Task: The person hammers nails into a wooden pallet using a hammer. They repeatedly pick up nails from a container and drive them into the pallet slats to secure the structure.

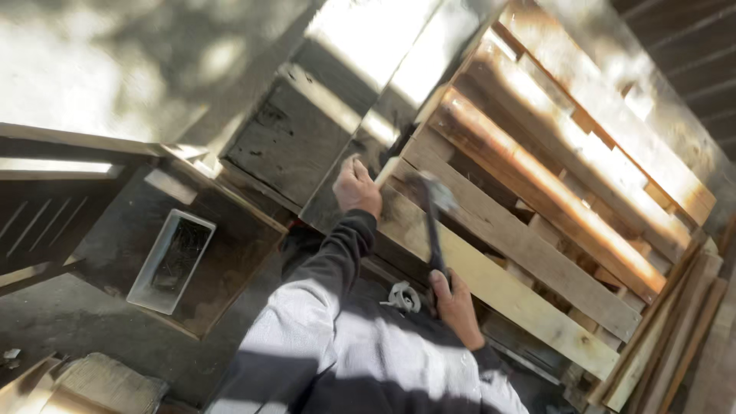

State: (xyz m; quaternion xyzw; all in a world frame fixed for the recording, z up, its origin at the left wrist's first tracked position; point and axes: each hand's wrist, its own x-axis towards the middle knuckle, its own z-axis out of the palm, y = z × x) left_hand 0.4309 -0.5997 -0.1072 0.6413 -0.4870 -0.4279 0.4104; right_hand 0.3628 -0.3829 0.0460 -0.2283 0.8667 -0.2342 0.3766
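Left hand [356, 188] closed around the end of a pale strip of wood [386, 170], pressed against the near-left edge of a wooden pallet [529, 245]. Right hand [454, 300] wrapped tight on the dark handle of a hammer [434, 222], head of the hammer blurred, raised just beside the left hand and over the pallet's lower boards. Both arms in dark sleeves [330, 261], sunlit across the forearms.

Pallet tilted across the right half of the view, slats bright with sun at the far end, gaps between slats in shadow. A small white twisted scrap [402, 297] just beside the right wrist, on the dark surface under the pallet's near edge.

To the left, a rectangular white tub [144, 277] lying on a dark board [222, 253], well apart from both hands; inside the tub a dark tangled mass, too dim to tell what kind. Loose planks [675, 337] stacked on edge at the far right, touching the pallet's corner. A worn block of wood [107, 383] at the near left corner. Weathered dark boards [291, 138] beyond the left hand
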